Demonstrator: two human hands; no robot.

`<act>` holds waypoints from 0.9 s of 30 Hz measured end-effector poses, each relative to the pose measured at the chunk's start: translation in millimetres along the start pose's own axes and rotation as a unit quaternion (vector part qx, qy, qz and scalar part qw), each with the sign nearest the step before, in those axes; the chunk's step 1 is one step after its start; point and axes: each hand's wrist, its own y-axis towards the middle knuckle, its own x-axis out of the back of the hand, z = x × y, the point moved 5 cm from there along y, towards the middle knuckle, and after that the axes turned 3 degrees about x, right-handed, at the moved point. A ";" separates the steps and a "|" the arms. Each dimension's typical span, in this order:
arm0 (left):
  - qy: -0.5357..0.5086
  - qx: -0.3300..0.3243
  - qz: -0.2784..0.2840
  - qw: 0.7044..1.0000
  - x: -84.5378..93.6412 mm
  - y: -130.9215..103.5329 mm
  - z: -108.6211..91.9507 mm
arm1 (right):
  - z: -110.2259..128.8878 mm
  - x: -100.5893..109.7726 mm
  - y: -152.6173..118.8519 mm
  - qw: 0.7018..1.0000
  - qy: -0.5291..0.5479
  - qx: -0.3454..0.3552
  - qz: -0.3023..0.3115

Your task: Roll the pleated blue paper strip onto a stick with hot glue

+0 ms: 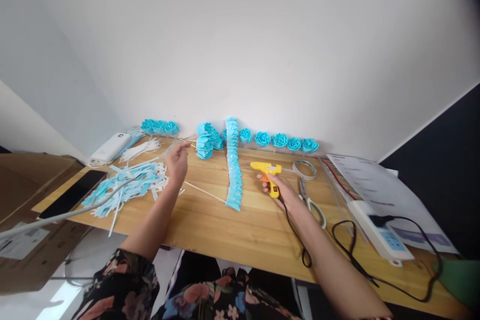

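Observation:
My right hand [282, 191] grips a yellow hot glue gun [267, 168], fingers round its handle by the orange trigger. The nozzle points left toward a long pleated blue strip [234, 165], a small gap between them. The strip lies lengthwise across the table, and a thin stick [204, 192] touches its near end. To the left of the strip my left hand [177, 162] is raised over the table with its fingers closed; what they hold, if anything, cannot be made out. Beyond it lies a bunch of blue flowers [207, 140], with thin sticks reaching toward the hand.
Blue flowers [280, 140] line the wall. Left are cut strips [127, 185], a phone [73, 194], a white power bank [111, 148] and white strings [140, 149]. Right are a tape roll [304, 170], scissors [313, 205], a power strip [380, 232] with black cord, and paper sheets [386, 195].

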 end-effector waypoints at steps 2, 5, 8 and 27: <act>-0.004 -0.024 0.005 1.000 -1.7 -10.8 -3.6 | 1.3 -1.3 -0.9 1.000 -0.011 0.008 0.002; 0.005 -0.074 0.043 0.996 -8.6 -19.2 -5.0 | 1.8 -3.2 -2.7 0.999 -0.040 0.015 0.013; 0.036 -0.113 0.093 0.989 -16.3 -22.7 -3.0 | 0.4 -2.9 -3.3 0.997 -0.071 0.019 0.019; 0.076 -0.046 0.080 0.993 -9.8 -13.6 27.4 | 0.4 -6.1 -3.6 0.989 -0.144 0.026 0.037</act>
